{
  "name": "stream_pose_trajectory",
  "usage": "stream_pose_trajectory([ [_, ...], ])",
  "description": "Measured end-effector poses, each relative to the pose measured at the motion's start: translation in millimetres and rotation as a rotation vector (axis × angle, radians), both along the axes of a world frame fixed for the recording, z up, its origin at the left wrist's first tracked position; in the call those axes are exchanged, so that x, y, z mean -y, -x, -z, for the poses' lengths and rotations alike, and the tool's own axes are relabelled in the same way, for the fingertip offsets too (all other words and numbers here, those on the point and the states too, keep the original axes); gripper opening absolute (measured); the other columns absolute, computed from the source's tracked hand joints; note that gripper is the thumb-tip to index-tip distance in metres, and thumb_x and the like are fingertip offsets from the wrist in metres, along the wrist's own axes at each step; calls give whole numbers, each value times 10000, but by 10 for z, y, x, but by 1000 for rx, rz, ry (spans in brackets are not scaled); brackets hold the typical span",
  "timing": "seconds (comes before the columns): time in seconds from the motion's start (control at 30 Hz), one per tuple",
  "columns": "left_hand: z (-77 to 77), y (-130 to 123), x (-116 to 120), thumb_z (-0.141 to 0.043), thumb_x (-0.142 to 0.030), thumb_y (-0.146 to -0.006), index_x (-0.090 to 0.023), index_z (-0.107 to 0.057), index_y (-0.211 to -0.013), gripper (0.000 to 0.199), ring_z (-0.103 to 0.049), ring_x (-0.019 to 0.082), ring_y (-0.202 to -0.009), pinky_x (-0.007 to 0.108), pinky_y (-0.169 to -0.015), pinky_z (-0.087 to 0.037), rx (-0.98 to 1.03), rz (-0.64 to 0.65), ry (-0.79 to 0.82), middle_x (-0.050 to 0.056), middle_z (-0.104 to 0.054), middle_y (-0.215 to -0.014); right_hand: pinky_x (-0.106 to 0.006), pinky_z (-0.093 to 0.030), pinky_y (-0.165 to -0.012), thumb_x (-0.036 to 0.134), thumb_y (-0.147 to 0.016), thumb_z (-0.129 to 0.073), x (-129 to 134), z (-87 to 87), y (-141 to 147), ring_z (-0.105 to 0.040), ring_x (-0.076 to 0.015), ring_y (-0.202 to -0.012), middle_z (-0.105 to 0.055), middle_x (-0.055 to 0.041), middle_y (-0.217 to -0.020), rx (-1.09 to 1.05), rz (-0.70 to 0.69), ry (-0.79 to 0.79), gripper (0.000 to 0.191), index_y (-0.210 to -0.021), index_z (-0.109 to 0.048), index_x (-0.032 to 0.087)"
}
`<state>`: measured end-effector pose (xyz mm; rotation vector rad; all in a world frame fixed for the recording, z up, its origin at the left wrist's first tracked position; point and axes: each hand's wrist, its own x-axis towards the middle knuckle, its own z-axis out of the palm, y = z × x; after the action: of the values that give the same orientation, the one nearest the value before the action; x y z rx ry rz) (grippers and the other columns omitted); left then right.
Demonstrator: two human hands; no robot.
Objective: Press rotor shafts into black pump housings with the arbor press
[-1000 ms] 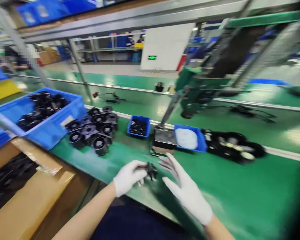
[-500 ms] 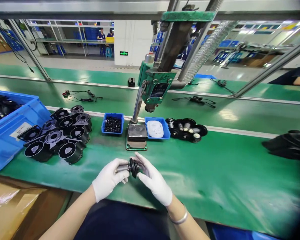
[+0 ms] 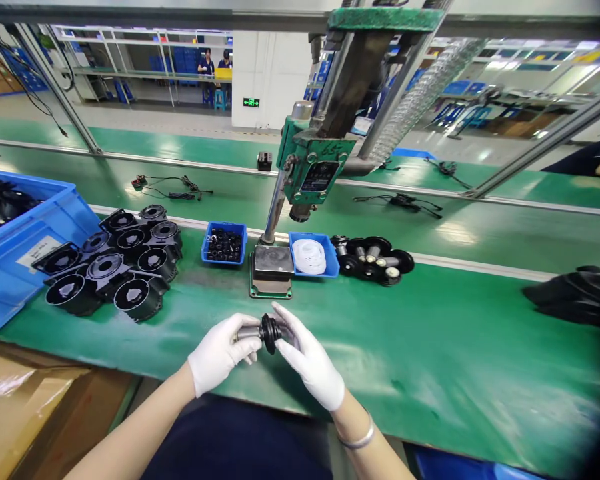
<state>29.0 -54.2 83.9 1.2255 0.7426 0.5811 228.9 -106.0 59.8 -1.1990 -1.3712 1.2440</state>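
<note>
Over the front of the green bench I hold a metal shaft with a black ribbed wheel-like part (image 3: 269, 333) on it. My left hand (image 3: 224, 351), in a white glove, is closed round the bare shaft end. The gloved fingers of my right hand (image 3: 307, 360) curve round the black part from the other side and grip its rim. Just beyond my hands stands the press base (image 3: 273, 263) with its flat metal block. To its left is a small blue bin of black parts (image 3: 225, 244), and to its right a blue bin of white rings (image 3: 310, 257).
The green press head (image 3: 313, 170) hangs above its base. Several black housings (image 3: 130, 243) stand at the left beside a large blue crate (image 3: 45, 220). Black discs with shafts (image 3: 375, 259) lie right of the bins. Farther right lies a black object (image 3: 577, 293).
The camera view has shifted slightly. Both hands still hold the shaft with the black part in nearly the same place.
</note>
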Motion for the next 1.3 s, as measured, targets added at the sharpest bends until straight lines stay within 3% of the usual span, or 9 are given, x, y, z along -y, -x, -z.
stream_pose_trajectory([
  [0.4, -34, 16, 0, -649, -407, -858, -144, -545, -1131, 393, -599, 148, -693, 313, -671, -497, -27, -3, -26, 57, -657, -913, -492, -392, -1120, 481, -927, -556, 45, -15, -6, -520, -287, -1294, -511, -136, -1431, 55, 5, 46, 619, -1470, -390, 235],
  [0.73, -43, 11, 39, -643, -400, -841, -134, -541, -1115, 395, -579, 147, -662, 312, -673, -486, -94, -18, -33, 30, -634, -818, -511, -321, -1169, 400, -950, -558, 112, -140, 4, -464, -270, -1355, -521, -111, -1441, 33, 38, -173, 507, -1428, -452, 266],
  [1.0, -45, 45, 12, -639, -393, -853, -142, -542, -1120, 379, -588, 145, -676, 311, -682, -495, -78, -32, -50, 51, -655, -894, -500, -343, -1163, 350, -947, -560, 202, -171, -9, -441, -274, -1370, -524, -74, -1439, 21, 95, -249, 393, -1337, -549, 303],
  [1.13, -66, 54, 22, -649, -379, -846, -140, -545, -1127, 384, -592, 145, -682, 309, -681, -496, -59, -22, -51, 54, -653, -906, -504, -381, -1132, 367, -943, -562, 133, -154, -23, -501, -276, -1308, -536, -100, -1402, -13, 152, -195, 385, -1317, -537, 278],
  [1.3, -86, 72, -7, -644, -447, -846, -134, -543, -1106, 420, -585, 133, -592, 282, -595, -477, -37, 5, -9, 14, -626, -787, -482, -475, -1026, 458, -894, -620, 50, -91, 5, -554, -288, -1226, -544, -133, -1362, -79, 39, -64, 467, -1302, -509, 260],
])
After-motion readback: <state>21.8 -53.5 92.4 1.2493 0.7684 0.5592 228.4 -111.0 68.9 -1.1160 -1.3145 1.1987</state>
